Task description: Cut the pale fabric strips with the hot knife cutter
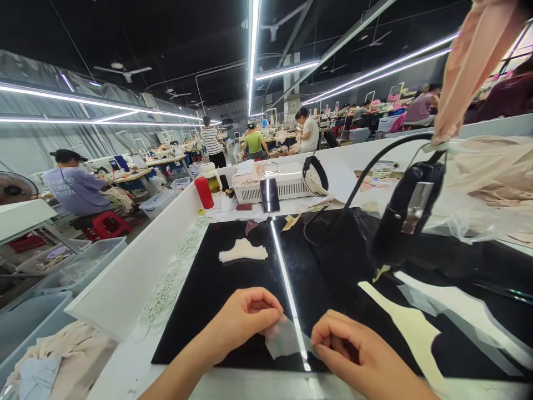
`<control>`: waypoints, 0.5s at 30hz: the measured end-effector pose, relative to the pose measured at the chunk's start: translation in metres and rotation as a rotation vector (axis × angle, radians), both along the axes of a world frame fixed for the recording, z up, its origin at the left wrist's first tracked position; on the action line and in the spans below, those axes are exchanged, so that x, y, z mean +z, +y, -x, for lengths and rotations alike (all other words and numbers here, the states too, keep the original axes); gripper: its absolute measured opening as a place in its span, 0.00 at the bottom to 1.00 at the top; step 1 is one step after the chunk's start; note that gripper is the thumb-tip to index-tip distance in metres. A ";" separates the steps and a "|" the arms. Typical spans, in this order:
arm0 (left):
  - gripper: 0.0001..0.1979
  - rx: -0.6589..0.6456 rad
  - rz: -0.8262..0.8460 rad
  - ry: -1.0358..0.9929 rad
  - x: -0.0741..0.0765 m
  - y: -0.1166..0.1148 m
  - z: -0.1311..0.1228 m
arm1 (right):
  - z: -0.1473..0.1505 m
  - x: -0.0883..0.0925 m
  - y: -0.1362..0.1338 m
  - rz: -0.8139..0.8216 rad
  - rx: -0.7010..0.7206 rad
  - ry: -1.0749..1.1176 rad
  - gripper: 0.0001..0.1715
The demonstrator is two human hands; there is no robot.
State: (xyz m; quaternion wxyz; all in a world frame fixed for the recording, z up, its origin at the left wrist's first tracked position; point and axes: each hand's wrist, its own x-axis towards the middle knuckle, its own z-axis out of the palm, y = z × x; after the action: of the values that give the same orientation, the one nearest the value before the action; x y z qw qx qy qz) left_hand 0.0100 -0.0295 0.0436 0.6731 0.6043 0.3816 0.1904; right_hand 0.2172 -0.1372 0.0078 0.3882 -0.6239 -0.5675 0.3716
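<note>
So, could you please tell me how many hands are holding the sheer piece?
2: the left hand at the upper left of the sheer piece, the right hand at its right end.

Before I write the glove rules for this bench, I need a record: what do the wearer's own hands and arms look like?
The left hand and right hand are bare: no gloves, rings or markings show. The left forearm and right forearm show no sleeve, watch or bracelet.
</note>
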 end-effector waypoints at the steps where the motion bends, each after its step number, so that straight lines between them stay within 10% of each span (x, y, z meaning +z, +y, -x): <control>1: 0.12 0.011 -0.003 0.009 -0.001 0.001 0.002 | 0.001 0.001 0.001 -0.015 -0.015 0.000 0.09; 15: 0.10 0.057 -0.123 0.088 -0.011 0.018 0.015 | 0.013 -0.005 0.016 -0.146 0.005 -0.017 0.07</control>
State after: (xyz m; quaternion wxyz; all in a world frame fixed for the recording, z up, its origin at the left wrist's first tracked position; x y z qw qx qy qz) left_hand -0.0046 -0.0116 0.0324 0.6115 0.6411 0.4155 0.2058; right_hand 0.2047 -0.1212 0.0025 0.4269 -0.5956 -0.5980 0.3247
